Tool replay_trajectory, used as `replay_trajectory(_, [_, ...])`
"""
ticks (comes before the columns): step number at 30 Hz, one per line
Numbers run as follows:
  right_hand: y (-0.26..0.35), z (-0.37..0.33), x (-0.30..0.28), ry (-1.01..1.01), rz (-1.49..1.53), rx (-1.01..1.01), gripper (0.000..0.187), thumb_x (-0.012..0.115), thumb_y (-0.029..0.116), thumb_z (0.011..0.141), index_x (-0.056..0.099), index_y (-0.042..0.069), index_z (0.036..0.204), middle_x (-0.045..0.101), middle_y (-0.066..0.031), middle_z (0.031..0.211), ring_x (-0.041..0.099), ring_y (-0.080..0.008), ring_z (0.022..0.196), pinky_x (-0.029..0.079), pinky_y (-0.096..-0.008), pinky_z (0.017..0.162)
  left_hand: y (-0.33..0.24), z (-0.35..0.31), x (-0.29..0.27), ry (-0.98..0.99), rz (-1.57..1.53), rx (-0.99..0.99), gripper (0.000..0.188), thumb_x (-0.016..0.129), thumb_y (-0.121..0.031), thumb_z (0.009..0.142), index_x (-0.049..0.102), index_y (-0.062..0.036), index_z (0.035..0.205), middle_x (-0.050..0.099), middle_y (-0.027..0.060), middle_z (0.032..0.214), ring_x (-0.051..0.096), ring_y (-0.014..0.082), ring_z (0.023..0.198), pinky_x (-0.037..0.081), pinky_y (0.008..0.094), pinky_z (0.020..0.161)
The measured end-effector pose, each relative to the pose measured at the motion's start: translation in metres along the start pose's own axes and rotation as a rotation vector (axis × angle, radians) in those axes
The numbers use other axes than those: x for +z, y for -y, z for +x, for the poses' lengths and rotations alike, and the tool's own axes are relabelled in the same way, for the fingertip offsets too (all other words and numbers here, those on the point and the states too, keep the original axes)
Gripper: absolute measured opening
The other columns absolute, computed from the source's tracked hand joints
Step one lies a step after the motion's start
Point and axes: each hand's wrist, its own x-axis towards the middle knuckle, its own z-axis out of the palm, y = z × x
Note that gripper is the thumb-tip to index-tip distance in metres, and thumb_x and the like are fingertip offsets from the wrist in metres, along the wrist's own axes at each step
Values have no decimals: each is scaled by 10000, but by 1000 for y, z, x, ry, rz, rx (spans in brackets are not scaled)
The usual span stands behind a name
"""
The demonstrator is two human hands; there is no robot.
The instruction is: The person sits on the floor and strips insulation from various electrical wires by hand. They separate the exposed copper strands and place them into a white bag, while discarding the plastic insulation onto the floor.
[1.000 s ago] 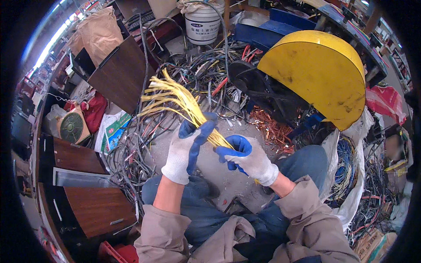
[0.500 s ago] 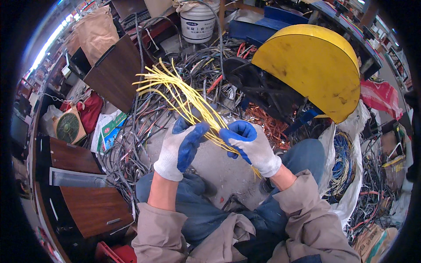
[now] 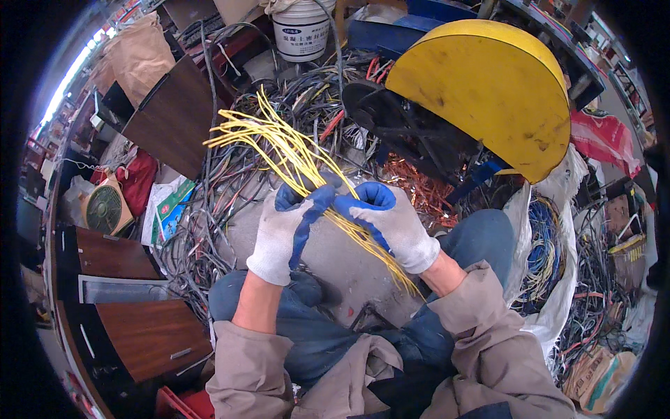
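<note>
A loose bundle of yellow wires [image 3: 289, 150] runs slantwise between my hands, its fanned ends up to the left and thinner ends down to the right. My left hand [image 3: 293, 216], in a white glove with blue coating, is closed around the middle of the bundle. Right beside it, my right hand [image 3: 384, 216], gloved the same way, pinches the wires with thumb and fingers; the two thumbs nearly meet. Some fingertips are hidden behind the wires and gloves. Below the bundle lies grey floor [image 3: 314, 272] between my bent legs.
Tangled dark cables [image 3: 202, 258] lie ahead and left. A yellow half-round guard [image 3: 488, 98] tops a black wheel at right, beside copper scrap [image 3: 415, 188]. A white sack [image 3: 569, 265] holds blue and yellow wires. A white bucket [image 3: 302, 35] stands behind; wood-fronted drawers [image 3: 150, 335] are left.
My right hand has slid left along the bundle, close to my left hand. More of the wires' lower ends now show below it. The view has shifted slightly.
</note>
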Motion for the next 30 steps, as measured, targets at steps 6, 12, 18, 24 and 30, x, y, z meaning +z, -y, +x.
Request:
replay_trajectory(6, [2, 3, -2, -93, 314, 34, 192, 628, 181, 985, 671, 4, 1047, 658, 2, 897, 553, -47, 767, 443, -208, 673, 2, 1, -1, 39, -20, -3, 280, 674, -32, 920, 639, 3, 1196, 700, 78, 1117, 652, 123, 978, 520, 263, 881])
replay_trajectory(12, [-1, 7, -9, -126, 212, 15, 272, 591, 263, 1015, 654, 5, 1076, 631, 20, 865, 532, -45, 742, 444, -201, 672, 7, -4, -2, 47, -133, 17, 316, 681, -3, 899, 626, 8, 1210, 694, 84, 1118, 659, 147, 985, 528, 270, 876])
replay_trajectory(18, [-16, 9, -8, -71, 216, -69, 258, 610, 220, 1004, 646, -11, 1114, 649, 10, 904, 546, -47, 766, 454, -200, 684, 18, 5, -2, 30, -619, -193, 284, 612, -13, 932, 605, 9, 1215, 687, 127, 1115, 678, 220, 971, 550, 305, 852])
replay_trajectory(24, [-23, 10, 2, -254, -333, -210, 170, 619, 113, 976, 647, -22, 1075, 664, -6, 866, 569, -70, 712, 465, -229, 633, 34, 1, 9, 21, -14, -62, 245, 577, -111, 973, 617, 16, 1178, 694, 121, 1028, 673, 223, 869, 546, 345, 812])
replay_trajectory(30, [-17, 10, -4, -284, -115, -160, 228, 539, 187, 1026, 617, 1, 1133, 684, -50, 882, 598, -91, 676, 491, -236, 624, 41, 6, 9, -1, -499, -102, 295, 556, -90, 951, 590, 60, 1202, 682, 138, 1030, 665, 237, 915, 541, 332, 837])
